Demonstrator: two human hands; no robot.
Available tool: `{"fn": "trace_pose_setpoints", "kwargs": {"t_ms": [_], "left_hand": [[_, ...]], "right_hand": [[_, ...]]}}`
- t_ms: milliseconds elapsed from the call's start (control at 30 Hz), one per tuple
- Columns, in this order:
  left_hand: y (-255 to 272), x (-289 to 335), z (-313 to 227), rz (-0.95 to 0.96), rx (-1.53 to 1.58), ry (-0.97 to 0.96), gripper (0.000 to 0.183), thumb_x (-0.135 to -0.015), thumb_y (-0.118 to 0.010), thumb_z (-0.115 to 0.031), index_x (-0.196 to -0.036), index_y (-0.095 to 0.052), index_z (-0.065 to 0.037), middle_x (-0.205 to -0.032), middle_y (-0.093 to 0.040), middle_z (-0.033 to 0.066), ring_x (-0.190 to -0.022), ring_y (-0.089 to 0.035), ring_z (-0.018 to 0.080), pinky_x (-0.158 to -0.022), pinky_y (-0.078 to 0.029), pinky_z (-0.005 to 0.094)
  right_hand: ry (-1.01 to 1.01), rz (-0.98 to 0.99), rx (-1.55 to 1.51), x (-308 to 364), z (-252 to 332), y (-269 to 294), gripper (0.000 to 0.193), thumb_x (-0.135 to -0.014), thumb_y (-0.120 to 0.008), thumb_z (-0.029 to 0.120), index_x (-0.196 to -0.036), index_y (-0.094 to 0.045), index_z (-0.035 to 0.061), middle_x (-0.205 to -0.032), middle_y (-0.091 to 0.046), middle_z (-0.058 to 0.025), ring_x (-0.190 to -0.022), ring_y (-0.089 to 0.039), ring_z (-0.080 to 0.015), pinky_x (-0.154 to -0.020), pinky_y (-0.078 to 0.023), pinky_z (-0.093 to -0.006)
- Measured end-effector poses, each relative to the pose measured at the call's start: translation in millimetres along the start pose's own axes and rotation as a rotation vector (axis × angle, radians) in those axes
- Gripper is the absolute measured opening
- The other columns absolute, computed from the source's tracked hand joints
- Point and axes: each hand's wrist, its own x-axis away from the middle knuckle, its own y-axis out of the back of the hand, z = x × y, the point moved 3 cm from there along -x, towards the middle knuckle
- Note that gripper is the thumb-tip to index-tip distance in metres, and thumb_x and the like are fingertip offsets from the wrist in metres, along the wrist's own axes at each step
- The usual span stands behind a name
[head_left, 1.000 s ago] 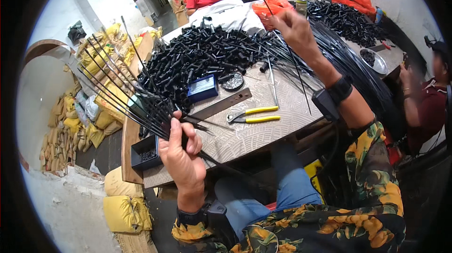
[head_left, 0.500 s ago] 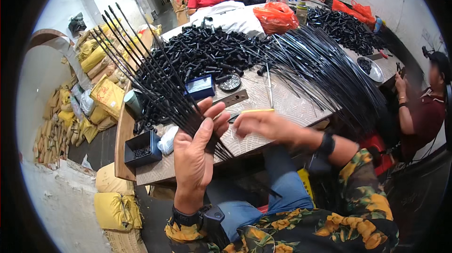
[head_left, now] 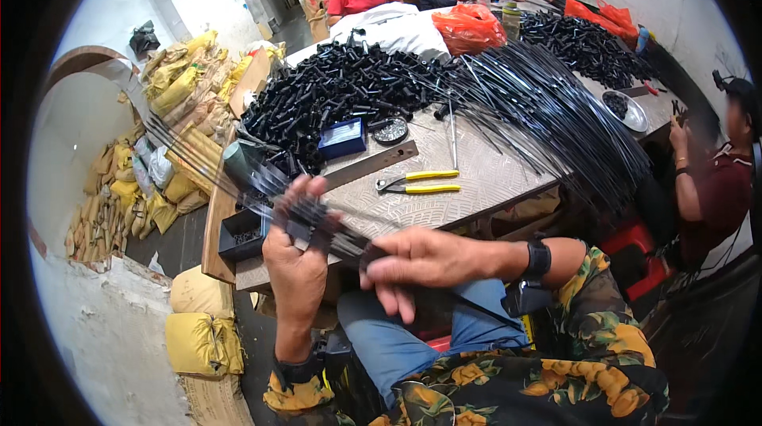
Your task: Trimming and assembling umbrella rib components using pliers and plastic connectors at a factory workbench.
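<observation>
My left hand (head_left: 295, 263) is wrapped round a bundle of thin black rods (head_left: 198, 158), smeared by motion. The bundle slants from the upper left down towards my right hand. At its near ends, my right hand (head_left: 425, 261) has thumb and forefinger closed on the rods, while its lower fingers hang loose. Beyond my hands, pliers (head_left: 429, 182) with yellow handles lie on the table (head_left: 492, 188). A large heap of short black tubular parts (head_left: 341, 93) covers the far left of the table. More long black rods (head_left: 548, 109) are spread over its right side.
A blue box (head_left: 342, 139), a round dish of small parts (head_left: 390, 131) and a flat metal bar (head_left: 373, 164) sit before the heap. A dark bin (head_left: 240, 234) stands at the left edge. Yellow sacks (head_left: 194, 343) are stacked left. A person (head_left: 714, 188) sits at right; others work behind.
The bundle has swung lower and to the left in my left hand. My right hand has come down from over the pliers to the bundle's near ends, uncovering the pliers.
</observation>
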Motion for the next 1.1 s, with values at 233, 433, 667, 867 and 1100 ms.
{"fn": "trace_pose_setpoints", "kwargs": {"t_ms": [233,433,667,867,1100], "left_hand": [[-16.3,3.4,32.3,0.113,-0.072,-0.001,0.012,-0.085,-0.053,-0.003,-0.092,-0.059,0.005,-0.088,-0.064,0.0094,-0.084,-0.062,0.0168,-0.073,-0.048,0.0264],[2.5,7.1,136.5,0.524,-0.405,-0.028,0.015,-0.083,-0.056,-0.012,-0.095,-0.064,-0.006,-0.084,-0.062,0.0165,-0.076,-0.062,0.0260,-0.065,-0.047,0.0336],[21.4,-114.8,164.0,0.451,-1.290,-0.398,0.048,-0.077,-0.052,-0.003,-0.124,-0.048,-0.012,-0.126,-0.050,0.0087,-0.122,-0.042,0.0247,-0.103,-0.027,0.0410],[32.7,-113.5,191.4,0.449,-1.782,-0.386,0.082,-0.070,-0.068,-0.018,-0.138,-0.024,-0.005,-0.140,-0.031,0.0138,-0.130,-0.030,0.0265,-0.105,-0.022,0.0421],[55.5,-74.0,174.3,0.585,-1.534,-0.192,0.057,-0.085,-0.051,-0.020,-0.136,-0.030,-0.009,-0.134,-0.040,0.0120,-0.117,-0.044,0.0287,-0.092,-0.039,0.0352]], "right_hand": [[-0.034,-0.045,-0.075,14.7,7.3,-0.9,0.022,-0.095,-0.038,0.014,-0.107,-0.047,-0.0026,-0.082,-0.063,-0.0126,-0.067,-0.064,-0.0155,-0.062,-0.050,-0.0228],[-0.002,0.015,-0.136,6.6,3.1,30.1,0.018,-0.093,-0.036,0.005,-0.103,-0.044,-0.0081,-0.083,-0.062,-0.0192,-0.071,-0.065,-0.0237,-0.064,-0.053,-0.0285],[0.287,-0.091,0.236,-16.2,-112.7,58.3,0.016,-0.093,-0.041,0.009,-0.102,-0.044,-0.0032,-0.082,-0.061,-0.0125,-0.073,-0.065,-0.0188,-0.062,-0.051,-0.0266],[0.331,-0.251,0.227,-34.1,-182.4,74.9,0.030,-0.091,-0.043,0.003,-0.119,-0.032,-0.0019,-0.084,-0.062,-0.0155,-0.070,-0.065,-0.0208,-0.062,-0.052,-0.0283],[0.257,-0.339,0.126,-40.3,-175.0,73.5,0.017,-0.093,-0.041,0.007,-0.100,-0.046,-0.0069,-0.082,-0.062,-0.0131,-0.074,-0.066,-0.0187,-0.065,-0.051,-0.0257]]}}
